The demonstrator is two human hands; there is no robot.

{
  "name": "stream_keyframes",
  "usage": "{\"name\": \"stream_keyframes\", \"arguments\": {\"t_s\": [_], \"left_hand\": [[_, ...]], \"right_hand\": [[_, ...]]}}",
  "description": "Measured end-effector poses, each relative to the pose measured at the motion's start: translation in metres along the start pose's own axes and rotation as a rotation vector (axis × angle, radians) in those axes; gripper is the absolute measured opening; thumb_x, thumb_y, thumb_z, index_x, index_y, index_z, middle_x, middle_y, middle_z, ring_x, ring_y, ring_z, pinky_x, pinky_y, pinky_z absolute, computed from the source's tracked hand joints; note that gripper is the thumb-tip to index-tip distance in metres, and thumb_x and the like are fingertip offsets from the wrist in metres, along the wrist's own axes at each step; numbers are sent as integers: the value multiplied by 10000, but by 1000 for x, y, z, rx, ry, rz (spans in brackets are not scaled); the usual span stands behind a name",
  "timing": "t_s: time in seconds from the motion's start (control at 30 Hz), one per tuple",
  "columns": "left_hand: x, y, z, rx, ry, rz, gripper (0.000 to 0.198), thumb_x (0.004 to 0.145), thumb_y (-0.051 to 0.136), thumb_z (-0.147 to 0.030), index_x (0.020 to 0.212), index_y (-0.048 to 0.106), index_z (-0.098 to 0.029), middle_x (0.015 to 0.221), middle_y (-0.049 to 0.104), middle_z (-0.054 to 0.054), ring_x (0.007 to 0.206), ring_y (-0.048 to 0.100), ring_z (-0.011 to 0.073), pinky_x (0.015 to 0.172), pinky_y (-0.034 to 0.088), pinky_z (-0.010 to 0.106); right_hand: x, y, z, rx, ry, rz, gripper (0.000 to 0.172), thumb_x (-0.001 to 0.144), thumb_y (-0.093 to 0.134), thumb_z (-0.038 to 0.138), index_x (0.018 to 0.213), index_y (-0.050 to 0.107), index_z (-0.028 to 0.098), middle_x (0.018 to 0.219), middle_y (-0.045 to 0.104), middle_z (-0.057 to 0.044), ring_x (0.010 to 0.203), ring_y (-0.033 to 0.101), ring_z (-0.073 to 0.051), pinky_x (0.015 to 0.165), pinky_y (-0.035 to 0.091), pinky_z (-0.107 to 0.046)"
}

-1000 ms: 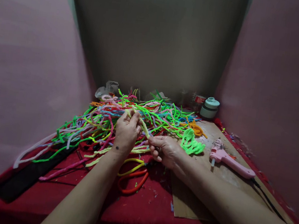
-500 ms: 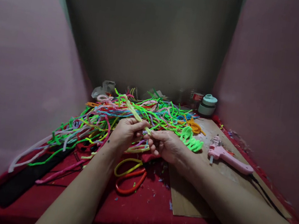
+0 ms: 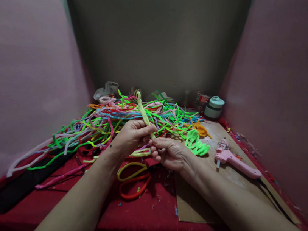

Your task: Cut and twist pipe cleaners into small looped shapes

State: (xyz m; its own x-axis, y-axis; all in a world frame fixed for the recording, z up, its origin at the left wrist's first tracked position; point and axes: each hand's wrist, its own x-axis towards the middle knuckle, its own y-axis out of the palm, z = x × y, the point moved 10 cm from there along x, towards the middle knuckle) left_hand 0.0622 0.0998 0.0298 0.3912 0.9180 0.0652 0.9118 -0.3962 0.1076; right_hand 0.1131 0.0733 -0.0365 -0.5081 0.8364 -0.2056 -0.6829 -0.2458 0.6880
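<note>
The person's left hand point(image 3: 134, 136) pinches a pale yellow fuzzy strip point(image 3: 143, 112) and the right hand point(image 3: 172, 154) pinches its near end, above the middle of the red tabletop point(image 3: 157, 217). Coloured stems point(image 3: 108, 113) sprawl toward the far edge; a pink glue gun point(image 3: 234, 163) lies near the right edge

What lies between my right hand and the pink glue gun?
In the head view, a bright green pipe-cleaner piece lies between your right hand and the pink glue gun, on cardboard.
</note>
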Motion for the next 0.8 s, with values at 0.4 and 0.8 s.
{"name": "stream_keyframes", "arguments": {"t_s": [0.4, 0.8], "left_hand": [[0, -5, -6, -59, 65, 1, 153, 671, 706, -246, 755, 687, -120, 439, 464, -41, 362, 417, 33, 378, 347, 139], [1, -4, -3, -54, 45, -29, 196, 633, 728, -245, 781, 690, -122, 438, 495, -38, 362, 428, 41, 372, 346, 147]], "right_hand": [[-8, 17, 0, 33, 24, 167, 182, 863, 475, 163, 786, 621, 85, 656, 620, -62, 561, 580, -103, 505, 465, -196], [-3, 7, -3, -36, 6, 27, 145, 835, 534, 145, 714, 604, 102, 522, 559, -5, 418, 507, -65, 403, 400, -157]]}}
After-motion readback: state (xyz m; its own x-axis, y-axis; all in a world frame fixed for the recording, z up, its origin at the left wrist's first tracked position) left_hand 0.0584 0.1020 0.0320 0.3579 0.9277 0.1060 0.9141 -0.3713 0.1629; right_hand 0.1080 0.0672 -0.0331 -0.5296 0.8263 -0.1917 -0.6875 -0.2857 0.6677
